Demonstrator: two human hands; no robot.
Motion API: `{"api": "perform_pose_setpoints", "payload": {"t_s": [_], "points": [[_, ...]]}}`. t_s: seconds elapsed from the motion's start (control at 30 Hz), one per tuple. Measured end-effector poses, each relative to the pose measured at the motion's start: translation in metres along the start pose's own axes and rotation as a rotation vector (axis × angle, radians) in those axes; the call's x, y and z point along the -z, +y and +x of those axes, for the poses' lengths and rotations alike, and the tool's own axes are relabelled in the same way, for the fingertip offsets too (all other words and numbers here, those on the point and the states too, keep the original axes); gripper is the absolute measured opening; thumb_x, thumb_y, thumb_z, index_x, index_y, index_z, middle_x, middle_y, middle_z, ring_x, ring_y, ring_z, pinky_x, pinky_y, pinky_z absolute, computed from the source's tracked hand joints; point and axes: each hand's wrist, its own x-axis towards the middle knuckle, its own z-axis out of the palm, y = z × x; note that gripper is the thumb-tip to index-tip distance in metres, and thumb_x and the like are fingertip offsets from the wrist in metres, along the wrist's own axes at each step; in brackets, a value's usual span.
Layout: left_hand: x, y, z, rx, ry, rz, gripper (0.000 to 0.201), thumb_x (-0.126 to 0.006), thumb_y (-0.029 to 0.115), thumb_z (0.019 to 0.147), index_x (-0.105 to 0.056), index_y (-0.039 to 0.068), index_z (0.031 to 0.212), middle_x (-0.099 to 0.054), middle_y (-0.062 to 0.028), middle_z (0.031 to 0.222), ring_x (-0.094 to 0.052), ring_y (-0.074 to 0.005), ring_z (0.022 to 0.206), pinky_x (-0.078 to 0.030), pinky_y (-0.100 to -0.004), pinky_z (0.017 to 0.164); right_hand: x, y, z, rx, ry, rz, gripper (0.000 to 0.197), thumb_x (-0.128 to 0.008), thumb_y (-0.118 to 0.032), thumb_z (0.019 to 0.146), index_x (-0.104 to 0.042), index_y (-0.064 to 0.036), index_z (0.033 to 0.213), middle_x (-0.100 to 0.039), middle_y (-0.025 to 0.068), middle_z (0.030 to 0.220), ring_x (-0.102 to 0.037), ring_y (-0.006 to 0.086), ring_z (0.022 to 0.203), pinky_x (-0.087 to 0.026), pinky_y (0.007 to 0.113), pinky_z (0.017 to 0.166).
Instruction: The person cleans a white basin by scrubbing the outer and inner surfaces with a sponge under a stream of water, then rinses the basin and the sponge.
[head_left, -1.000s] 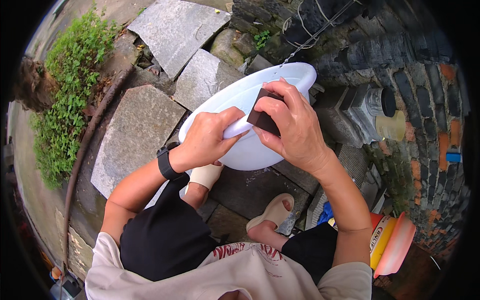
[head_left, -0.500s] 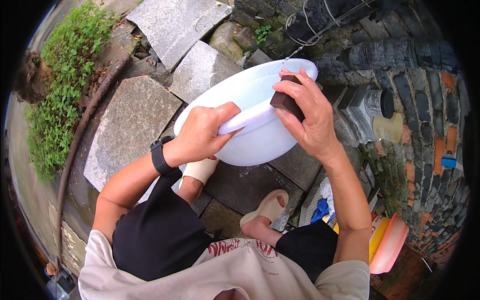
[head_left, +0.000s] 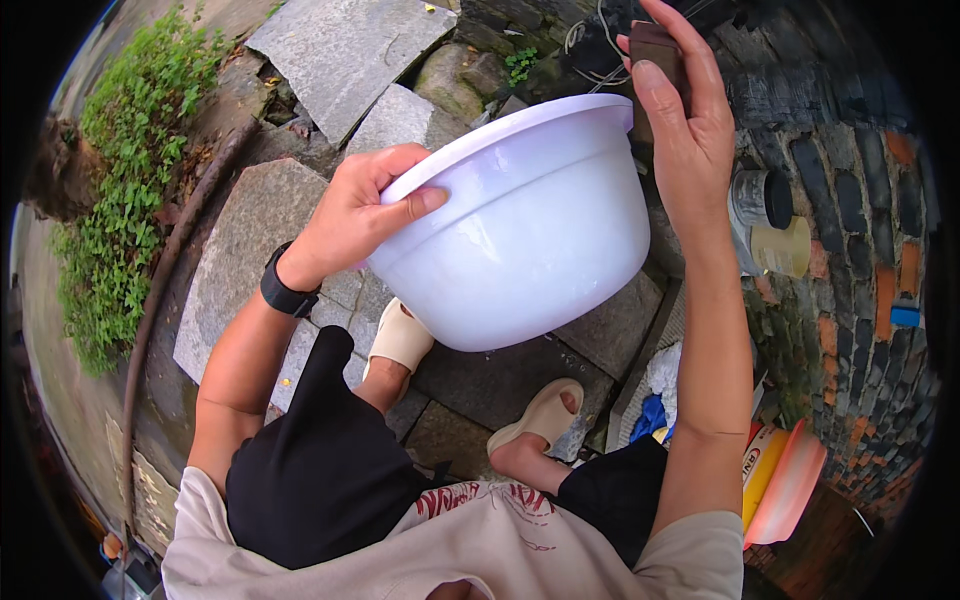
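A round, lavender-white plastic basin (head_left: 520, 230) is hanging tilted above dark grey stone paving (head_left: 480, 388), its outer side facing the person. The left hand (head_left: 350, 215) is gripping its rim, fingers clamped over the edge. Just beyond the basin's right end, the right hand (head_left: 690, 140) is holding a dark brown rectangular block (head_left: 655, 45), fingers clamped around it. Cream open-toed slippers (head_left: 535, 425) are resting below.

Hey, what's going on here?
A person is handling a white basin outdoors. The left hand grips its rim, and the basin is tilted so that its outer side faces the person. The right hand holds a dark brown block up near the basin's right end. Stone slabs lie underfoot, and a brick wall stands to the right.
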Motion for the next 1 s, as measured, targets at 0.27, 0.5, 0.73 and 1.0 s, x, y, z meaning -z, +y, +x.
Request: {"api": "perform_pose_setpoints", "payload": {"t_s": [0.27,0.5,0.73,1.0], "points": [[0.01,0.002,-0.002,0.036,0.098,0.174,0.031,-0.066,0.026,0.089,-0.061,-0.003,0.099,-0.056,-0.001,0.084,-0.051,-0.0074,0.076,-0.042,-0.0255,0.066,-0.054,-0.004,0.018,0.349,-0.19,-0.407,0.03,-0.071,-0.03,0.081,-0.059,-0.0115,0.101,-0.058,0.0149,0.086,-0.066,0.0326,0.07,-0.054,0.042,0.061],[0.014,0.006,0.027,-0.12,0.38,0.43,0.014,-0.059,0.011,0.091,-0.062,-0.003,0.092,-0.055,-0.0138,0.063,-0.051,-0.0169,0.056,-0.043,-0.031,0.056,-0.087,-0.014,0.024,0.279,-0.083,-0.304,0.025,-0.065,-0.034,0.085,-0.065,-0.01,0.092,-0.059,0.0157,0.087,-0.066,0.034,0.072,-0.055,0.043,0.067],[0.015,-0.011,0.01,-0.102,0.562,0.396,0.021,-0.058,0.014,0.095,-0.057,-0.003,0.082,-0.045,-0.0038,0.065,-0.039,-0.0093,0.061,-0.035,-0.0272,0.054,-0.03,0.147,-0.007,-0.558,-0.045,0.109,0.038,-0.056,-0.038,0.093,-0.065,-0.0012,0.093,-0.062,0.0049,0.077,-0.054,0.0148,0.075,-0.045,0.028,0.076],[0.021,-0.028,0.01,-0.177,0.552,0.227,0.021,-0.051,0.014,0.1,-0.058,-0.003,0.089,-0.044,0.0009,0.069,-0.038,-0.0072,0.064,-0.032,-0.0247,0.055,0.0,0.088,0.04,-0.222,-0.025,0.079,0.032,-0.066,-0.037,0.087,-0.067,-0.005,0.091,-0.065,0.0043,0.075,-0.058,0.0099,0.07,-0.049,0.029,0.067]]}}
